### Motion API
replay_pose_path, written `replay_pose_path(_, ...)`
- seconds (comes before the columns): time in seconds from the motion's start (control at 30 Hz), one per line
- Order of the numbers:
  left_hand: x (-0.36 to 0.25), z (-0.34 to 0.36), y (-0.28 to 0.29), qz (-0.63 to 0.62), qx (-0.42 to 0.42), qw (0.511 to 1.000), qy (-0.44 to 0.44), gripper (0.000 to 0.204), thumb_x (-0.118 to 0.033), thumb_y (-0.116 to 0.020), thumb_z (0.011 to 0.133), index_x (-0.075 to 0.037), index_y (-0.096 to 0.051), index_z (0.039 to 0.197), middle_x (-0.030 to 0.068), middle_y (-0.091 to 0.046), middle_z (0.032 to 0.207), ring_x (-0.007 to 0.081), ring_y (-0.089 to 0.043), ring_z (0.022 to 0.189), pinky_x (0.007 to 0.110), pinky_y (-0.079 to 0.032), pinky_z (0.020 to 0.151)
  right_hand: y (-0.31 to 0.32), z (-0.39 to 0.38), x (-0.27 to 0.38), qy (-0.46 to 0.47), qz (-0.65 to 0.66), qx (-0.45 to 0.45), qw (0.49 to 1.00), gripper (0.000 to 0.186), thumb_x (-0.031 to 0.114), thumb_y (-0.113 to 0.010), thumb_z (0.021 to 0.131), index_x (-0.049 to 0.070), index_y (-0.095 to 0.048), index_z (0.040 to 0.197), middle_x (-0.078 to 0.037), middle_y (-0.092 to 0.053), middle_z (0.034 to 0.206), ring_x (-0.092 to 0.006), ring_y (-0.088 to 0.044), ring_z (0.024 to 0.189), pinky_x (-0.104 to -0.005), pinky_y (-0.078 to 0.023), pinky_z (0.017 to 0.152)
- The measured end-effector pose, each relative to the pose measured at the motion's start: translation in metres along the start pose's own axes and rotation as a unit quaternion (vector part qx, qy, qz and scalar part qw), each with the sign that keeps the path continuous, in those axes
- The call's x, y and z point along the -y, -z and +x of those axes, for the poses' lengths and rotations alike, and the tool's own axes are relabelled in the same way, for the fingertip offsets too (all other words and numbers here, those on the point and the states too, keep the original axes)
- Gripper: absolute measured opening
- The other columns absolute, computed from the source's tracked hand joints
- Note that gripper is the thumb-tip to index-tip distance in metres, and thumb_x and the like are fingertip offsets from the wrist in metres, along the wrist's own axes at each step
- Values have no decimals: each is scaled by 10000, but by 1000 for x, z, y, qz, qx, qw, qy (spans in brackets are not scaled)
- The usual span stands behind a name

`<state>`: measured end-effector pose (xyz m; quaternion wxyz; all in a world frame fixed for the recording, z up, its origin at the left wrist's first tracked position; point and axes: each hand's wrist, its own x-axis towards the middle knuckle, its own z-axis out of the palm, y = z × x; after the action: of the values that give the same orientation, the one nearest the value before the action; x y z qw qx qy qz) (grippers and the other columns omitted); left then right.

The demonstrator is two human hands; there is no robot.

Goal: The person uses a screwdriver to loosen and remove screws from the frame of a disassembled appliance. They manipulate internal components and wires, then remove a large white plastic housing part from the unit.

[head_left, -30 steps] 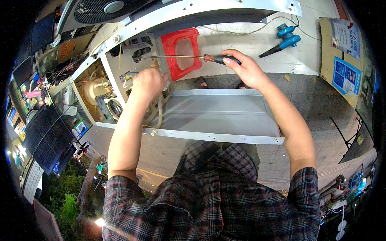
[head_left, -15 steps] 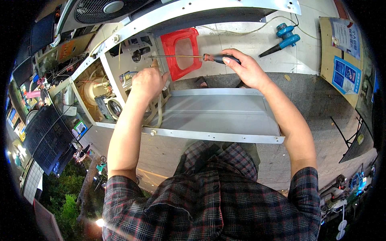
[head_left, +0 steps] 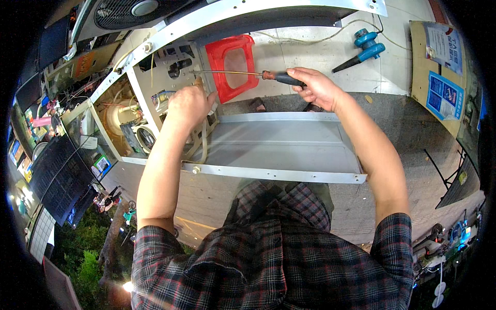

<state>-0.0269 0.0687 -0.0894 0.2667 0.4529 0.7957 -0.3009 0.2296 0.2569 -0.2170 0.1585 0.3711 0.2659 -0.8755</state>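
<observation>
A long-shafted screwdriver with a red and black handle lies level in my right hand, its fingers and thumb closed round the handle end. The shaft points left to the upright metal panel inside the opened appliance casing. Just below the screwdriver's tip is my left hand, against the panel. Its index finger points up near the tip, and its thumb stands apart. The other fingers curl out of sight, and what they hold, if anything, is hidden. Below that hand runs a pale hose.
Behind the casing stands a red plastic stool. A blue hand-held blower lies on the floor at the far right, near a cardboard box. Wires and a round cream part show in the casing's left compartment.
My right hand has turned on the screwdriver's handle, its fingers now curled lower. The shaft stays almost in place, and my left hand has barely moved.
</observation>
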Motion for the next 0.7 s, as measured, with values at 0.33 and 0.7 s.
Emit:
replay_pose_path(0.33,-5,0,9,14,17,1000,4,556,-483,-563,956,41,-654,1119,247,-718,896,390,-718,902,485,-579,814,8,10,-7,-91,121,71,986,280,403,-556,1028,126,-546,1070,31,-456,698,-4,-295,490,-160,-189,392)
replay_pose_path(0.7,-7,6,8,23,-92,994,-57,455,-462,-594,946,-19,-700,942,213,-708,791,373,-720,759,485,-584,682,10,-5,1,-5,61,-5,998,331,416,-581,1015,90,-564,1067,52,-448,678,2,-306,489,-171,-208,393)
